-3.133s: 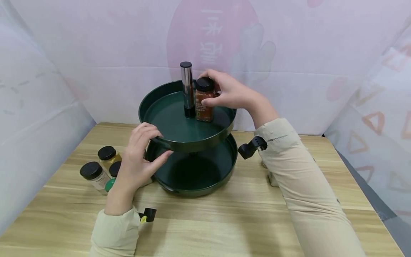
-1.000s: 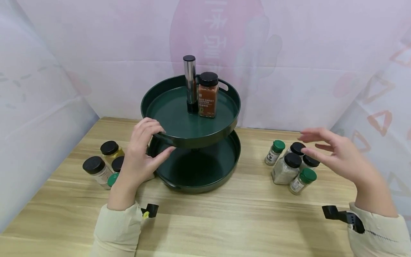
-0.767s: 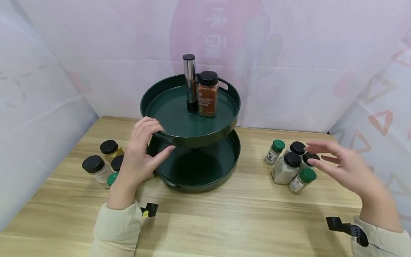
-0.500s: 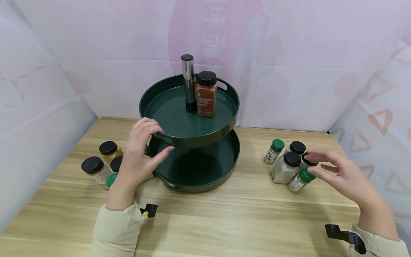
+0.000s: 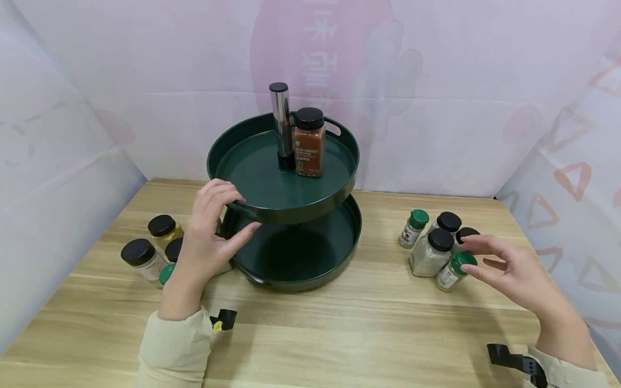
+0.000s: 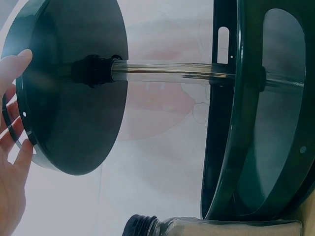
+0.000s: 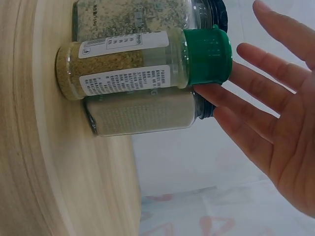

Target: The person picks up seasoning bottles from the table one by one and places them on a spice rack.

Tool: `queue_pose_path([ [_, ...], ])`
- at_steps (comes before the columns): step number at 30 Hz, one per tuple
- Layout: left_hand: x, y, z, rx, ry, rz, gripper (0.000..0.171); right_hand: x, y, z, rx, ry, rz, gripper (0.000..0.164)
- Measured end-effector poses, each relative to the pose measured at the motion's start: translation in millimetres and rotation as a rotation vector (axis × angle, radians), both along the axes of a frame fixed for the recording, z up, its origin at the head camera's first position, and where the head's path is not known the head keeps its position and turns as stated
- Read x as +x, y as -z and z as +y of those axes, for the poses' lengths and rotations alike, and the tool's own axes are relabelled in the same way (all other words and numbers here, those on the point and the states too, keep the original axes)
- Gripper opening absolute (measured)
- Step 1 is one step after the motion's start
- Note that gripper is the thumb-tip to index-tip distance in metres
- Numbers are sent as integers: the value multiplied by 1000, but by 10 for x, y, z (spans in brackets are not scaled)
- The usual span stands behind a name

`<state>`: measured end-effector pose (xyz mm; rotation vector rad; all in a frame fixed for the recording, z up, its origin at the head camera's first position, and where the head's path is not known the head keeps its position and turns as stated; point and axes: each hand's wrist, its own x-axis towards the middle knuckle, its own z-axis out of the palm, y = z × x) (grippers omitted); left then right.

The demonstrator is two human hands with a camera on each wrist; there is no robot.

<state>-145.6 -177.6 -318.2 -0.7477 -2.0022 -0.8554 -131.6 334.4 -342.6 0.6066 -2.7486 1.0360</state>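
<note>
A dark green two-tier tray (image 5: 257,178) stands on the table. My left hand (image 5: 206,231) grips the front-left rim of its upper tier, fingers over the edge and thumb below. A square jar of red sweet pepper (image 5: 309,153) with a black lid stands upright on that tier, beside the metal pole (image 5: 280,124). At the right, my right hand (image 5: 514,272) holds nothing; its fingers are spread around the green cap of a small spice shaker (image 5: 448,277). In the right wrist view the shaker (image 7: 118,64) shows tan contents, with fingertips right at its cap.
Beside the shaker stand a clear square jar (image 5: 429,256), another green-capped shaker (image 5: 409,231) and further black-lidded jars (image 5: 448,221). More jars (image 5: 140,256) cluster at the left, partly hidden by the left forearm. The lower tier (image 5: 291,264) lies beneath the upper one.
My right hand has let go of the red sweet pepper jar on the upper tier, swung to the right-hand jars and sunk toward the green-capped shaker. My left hand stays on the rim.
</note>
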Motion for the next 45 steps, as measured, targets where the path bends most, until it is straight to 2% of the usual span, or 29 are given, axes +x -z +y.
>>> queue_pose_path([
  [9, -13, -2, 16, 1, 7, 11, 51, 27, 86, 22, -5, -14, -46, 42],
  [20, 4, -26, 19, -4, 6, 8, 51, -16, 127, 10, 66, -14, -65, 44],
  [24, 7, -25, 9, -12, 8, 11, 52, -30, 161, 17, 53, -62, -78, 48],
  [30, -4, -22, 2, -6, 13, 12, 51, -72, 251, 52, -39, -132, -168, 48],
  [36, -7, -18, -5, -4, 10, 7, 52, -88, 280, 44, -54, -132, -185, 47],
  [45, -14, -11, 0, -3, 10, 10, 52, -88, 272, 28, -19, -121, -171, 43],
])
